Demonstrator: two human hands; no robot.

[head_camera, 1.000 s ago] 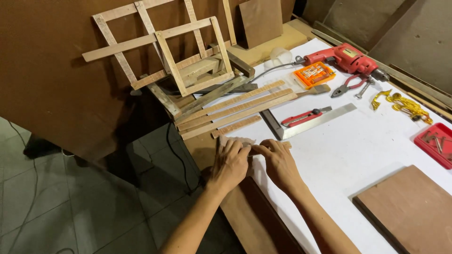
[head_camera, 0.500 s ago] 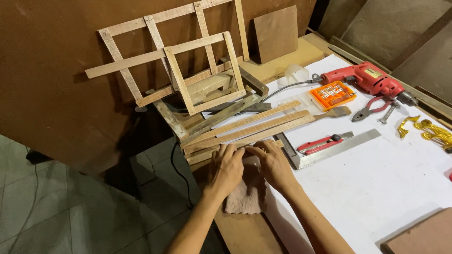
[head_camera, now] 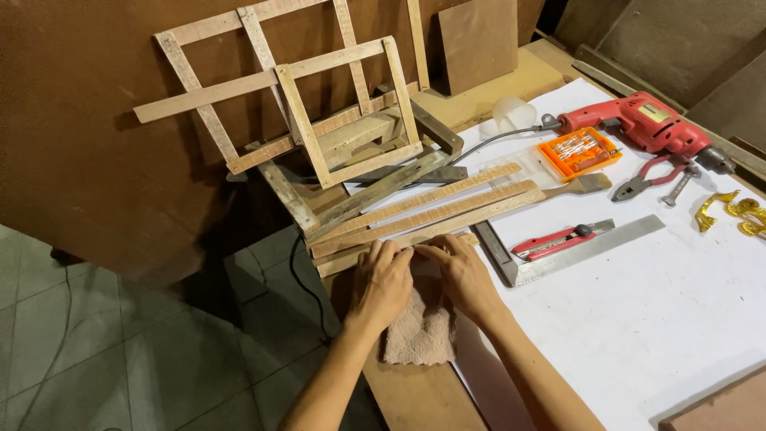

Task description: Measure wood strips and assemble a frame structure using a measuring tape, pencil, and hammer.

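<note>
Fingers: left hand and right hand lie flat, fingers together, tips meeting.
Cloth: pinkish cloth under both palms, at the bench's edge.
Beyond fingertips: wooden strips, touching.
Right: steel square, red utility knife.
Farther: red drill, pliers.

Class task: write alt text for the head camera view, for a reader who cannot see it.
Two bare hands, left hand and right hand, press on a pinkish cloth at a white worktable's edge, beside long wooden strips. Behind lie a steel square, red drill and wooden frames.
</note>
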